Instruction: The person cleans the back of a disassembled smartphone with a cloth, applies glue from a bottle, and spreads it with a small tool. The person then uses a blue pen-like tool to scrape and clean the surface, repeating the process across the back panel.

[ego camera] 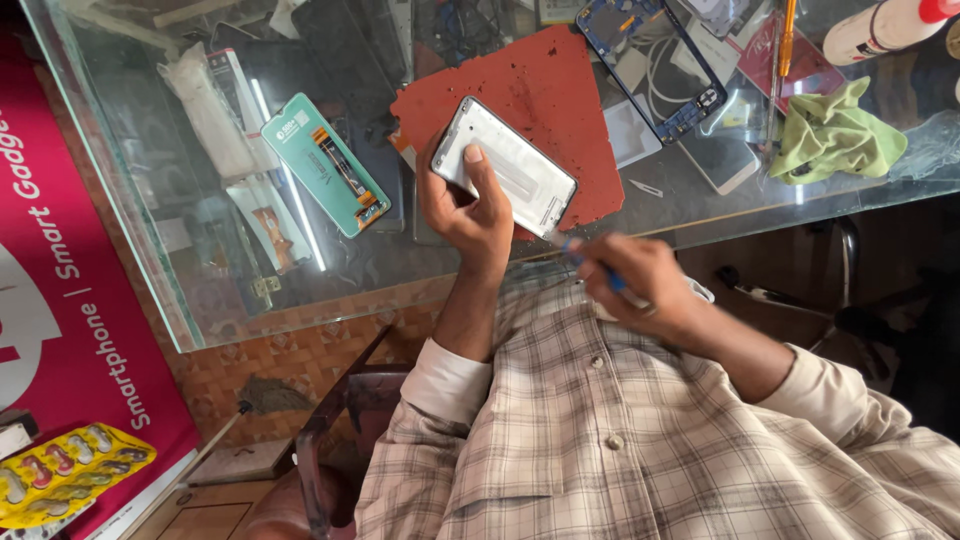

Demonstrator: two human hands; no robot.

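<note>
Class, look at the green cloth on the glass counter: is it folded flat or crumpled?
Crumpled. The green cloth lies bunched in uneven ridges and creases on the glass counter, with corners sticking out, not in flat layers.

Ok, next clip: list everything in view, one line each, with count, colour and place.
phone frame: one, white with dark rim, held over the mat
mat: one, red, worn, on the glass counter
glass counter: one, clear, across the top
phone chassis: one, blue, behind the mat
cloth: one, green, crumpled, far right
parts pack: one, teal, left of the mat
blister pack: one, yellow, bottom left
left hand: grips the phone frame
right hand: holds a blue tool, tip at the frame's edge
</note>
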